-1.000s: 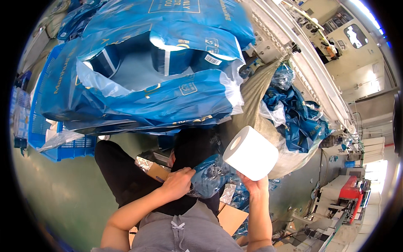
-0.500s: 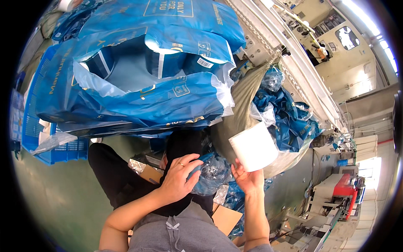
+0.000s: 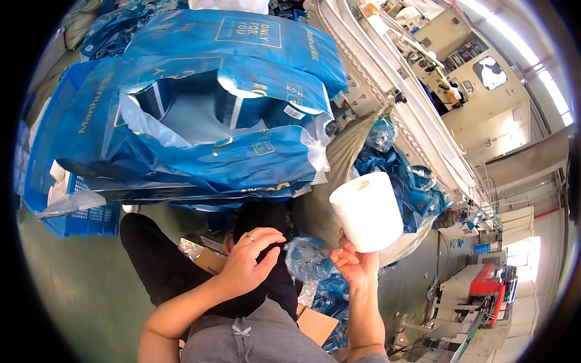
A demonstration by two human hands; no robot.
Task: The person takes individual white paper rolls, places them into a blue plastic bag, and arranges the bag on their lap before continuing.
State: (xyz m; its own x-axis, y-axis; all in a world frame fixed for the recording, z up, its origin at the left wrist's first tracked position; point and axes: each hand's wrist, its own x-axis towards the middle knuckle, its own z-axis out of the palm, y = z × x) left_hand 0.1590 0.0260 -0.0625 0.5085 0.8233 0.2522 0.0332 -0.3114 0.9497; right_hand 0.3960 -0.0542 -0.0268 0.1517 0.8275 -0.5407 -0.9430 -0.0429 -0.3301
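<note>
My right hand [image 3: 356,263] grips a bare white toilet paper roll [image 3: 370,215] from below. The hole of its core shows at the tilted upper end. To its left, above my dark-trousered knee, my left hand [image 3: 249,257] has thumb and fingers apart and nothing in them. Between the hands, lower down, lies a crumpled clear-blue plastic film [image 3: 307,260]. In front of me rests a large blue plastic pack [image 3: 200,160], torn wide across its side. Several blue-wrapped rolls [image 3: 240,110] show inside it.
A blue plastic basket [image 3: 63,215] with white rolls stands at the left under the pack. Another blue pack [image 3: 242,39] lies behind. At the right, a woven sack [image 3: 346,142] holds crumpled blue film, beside a metal conveyor [image 3: 387,78]. Cardboard [image 3: 318,327] lies by my lap.
The paper roll has tipped in my right hand, so its core hole now shows. My left hand has drawn slightly left, apart from the crumpled film, which sits lower in the gap.
</note>
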